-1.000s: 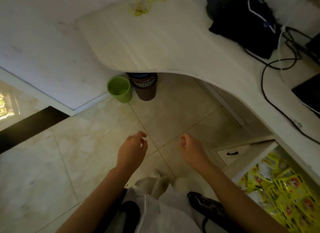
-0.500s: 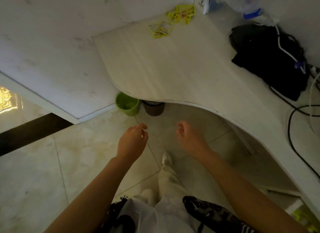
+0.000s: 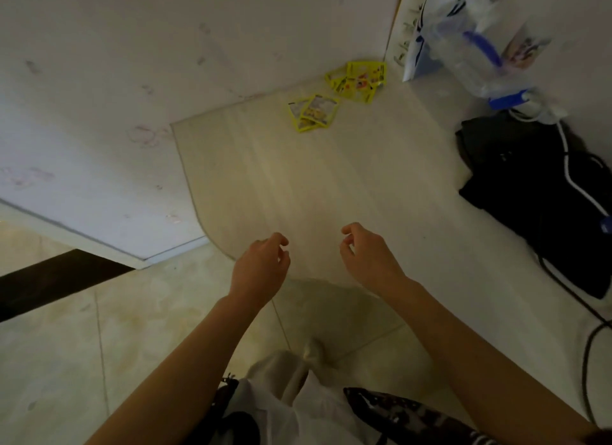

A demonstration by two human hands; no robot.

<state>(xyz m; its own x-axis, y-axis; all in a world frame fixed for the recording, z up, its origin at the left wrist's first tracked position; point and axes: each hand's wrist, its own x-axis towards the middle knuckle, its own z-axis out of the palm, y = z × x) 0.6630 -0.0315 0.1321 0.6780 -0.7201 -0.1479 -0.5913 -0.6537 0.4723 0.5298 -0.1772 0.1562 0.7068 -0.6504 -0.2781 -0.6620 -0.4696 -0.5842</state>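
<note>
Head view: left grip point(image 3: 261, 266) and right grip point(image 3: 367, 259) hover loosely curled, empty, over the pale wood-grain desk point(image 3: 314, 179).

Both bare arms reach over the near curved edge of the desk point(image 3: 314, 179). The left hand point(image 3: 261, 262) hangs over that edge with its fingers loosely curled, gripping nothing. The right hand point(image 3: 367, 256) is beside it, apart from it and a little further in over the desk, curled the same way. Near the desk's far corner lie two small heaps of yellow packets: one point(image 3: 313, 112) further in on the top, the other point(image 3: 359, 79) against the wall. A clear bag point(image 3: 463, 47) stands at the far right of the desk. A black bag point(image 3: 530, 186) lies on the desk's right side, and a cable point(image 3: 587, 348) trails from it toward the near edge.
</note>
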